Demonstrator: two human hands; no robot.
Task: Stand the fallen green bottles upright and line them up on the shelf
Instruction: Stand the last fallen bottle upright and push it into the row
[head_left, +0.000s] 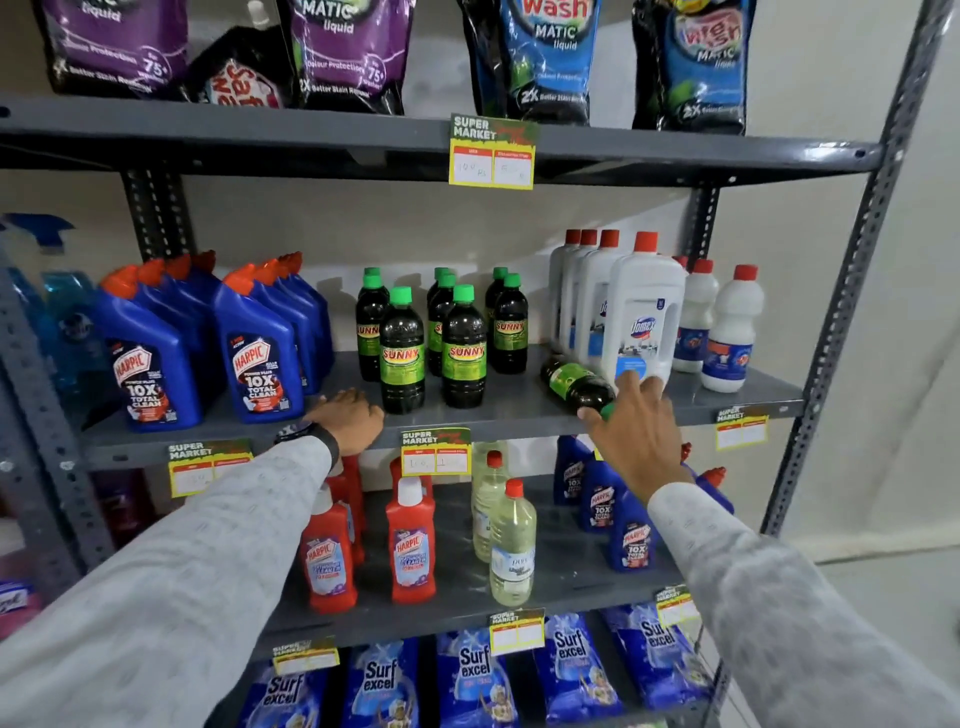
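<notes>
We judged the fallen green bottle (576, 383) to be a full, fairly heavy plastic bottle: stiff in the wall, smooth and a little slippery where the label wrapped it, and unlikely to break if it tipped. Because it was round and lay on its side, it would roll at a careless touch. The best hold, we thought, was around the body just below the shoulder, not by the small cap, so the weight would swing up under the palm.

It lay on the middle shelf (519, 410), just in front of the big white Domex bottle (644, 322), its cap pointing toward the shelf's front edge and its base toward the back. It was dark, almost black-green, with a bright green label and a green cap.

Our right hand (636, 436) reached over its cap end with the fingers spread and uncurled; a fingertip seemed to touch the Domex bottle, though the view was too poor there to be sure, and nothing was gripped. To the left of the Domex bottle stood the upright green bottles (462, 348) in three short rows. Farther left, our left hand (348, 418) rested on the shelf edge, fingers curled downward and holding nothing.
</notes>
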